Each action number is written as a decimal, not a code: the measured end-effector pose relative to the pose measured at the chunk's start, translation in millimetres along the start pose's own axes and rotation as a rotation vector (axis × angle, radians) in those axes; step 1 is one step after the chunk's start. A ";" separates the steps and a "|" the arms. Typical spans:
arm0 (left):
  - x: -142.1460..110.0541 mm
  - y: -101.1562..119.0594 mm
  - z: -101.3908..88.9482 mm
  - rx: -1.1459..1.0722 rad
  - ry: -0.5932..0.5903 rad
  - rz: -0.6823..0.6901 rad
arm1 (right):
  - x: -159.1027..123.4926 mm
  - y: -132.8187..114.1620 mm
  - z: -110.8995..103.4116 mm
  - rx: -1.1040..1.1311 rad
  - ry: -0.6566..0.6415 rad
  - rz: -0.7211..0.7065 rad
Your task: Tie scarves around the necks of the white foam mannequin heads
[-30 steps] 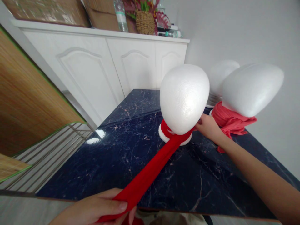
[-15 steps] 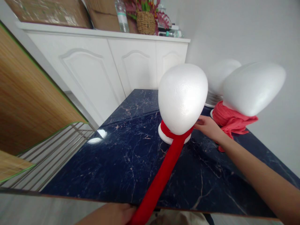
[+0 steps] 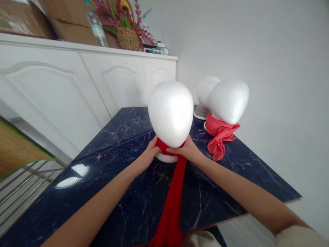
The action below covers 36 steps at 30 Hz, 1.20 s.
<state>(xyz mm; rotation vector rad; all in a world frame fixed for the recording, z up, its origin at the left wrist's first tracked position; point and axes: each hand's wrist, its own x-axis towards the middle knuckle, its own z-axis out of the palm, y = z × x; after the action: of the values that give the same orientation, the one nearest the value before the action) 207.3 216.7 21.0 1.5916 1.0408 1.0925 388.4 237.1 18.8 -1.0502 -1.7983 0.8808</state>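
A white foam mannequin head (image 3: 171,111) stands on the dark marble table (image 3: 123,192) in front of me. A red scarf (image 3: 173,199) is wrapped round its neck and trails down toward me over the table's near edge. My left hand (image 3: 147,156) grips the scarf at the left side of the neck. My right hand (image 3: 186,149) pinches the scarf at the front right of the neck. Both hands sit just under the foam head.
Behind to the right stands a second foam head (image 3: 228,99) with a coral scarf (image 3: 219,133), and a third foam head (image 3: 205,91) beyond it. White cabinets (image 3: 77,85) carry a basket of flowers (image 3: 127,37), a bottle and boxes. A wire rack (image 3: 23,185) is at left.
My left hand let go of the scarf's long end near me and moved up to the neck of the foam head. The view pulled back and turned right.
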 end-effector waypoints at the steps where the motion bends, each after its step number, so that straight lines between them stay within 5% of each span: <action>1: -0.8 3.3 3.4 0.017 -0.010 0.026 | 1.8 -1.3 0.0 -0.017 0.052 -0.017; 7: -14.9 44.1 35.2 0.281 -0.047 0.171 | -16.1 -31.1 -48.1 -0.051 0.265 -0.182; 14: -10.1 101.9 100.0 0.220 -0.339 0.423 | -83.3 -71.3 -185.5 -0.166 0.418 -0.109; 18: -13.7 100.3 105.3 0.233 -0.460 0.402 | -118.9 -81.3 -272.3 -0.290 0.500 -0.097; 21: -17.7 79.2 91.5 0.294 -0.470 0.283 | -138.0 -77.0 -306.1 -0.378 0.545 -0.056; 24: -19.2 50.9 69.4 0.355 -0.445 0.154 | -146.3 -56.3 -300.9 -0.349 0.548 0.012; 29: -22.7 12.7 26.2 0.461 -0.353 0.006 | -143.8 -2.2 -258.5 -0.287 0.491 0.181; 36: -39.9 3.2 -14.1 0.553 -0.189 -0.058 | -139.3 47.4 -234.1 -0.243 0.523 0.240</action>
<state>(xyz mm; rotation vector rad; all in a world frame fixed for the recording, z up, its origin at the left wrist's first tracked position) 184.2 181.0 19.4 2.0349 1.3210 0.6220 655.2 164.8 24.5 -1.5154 -1.3732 0.4637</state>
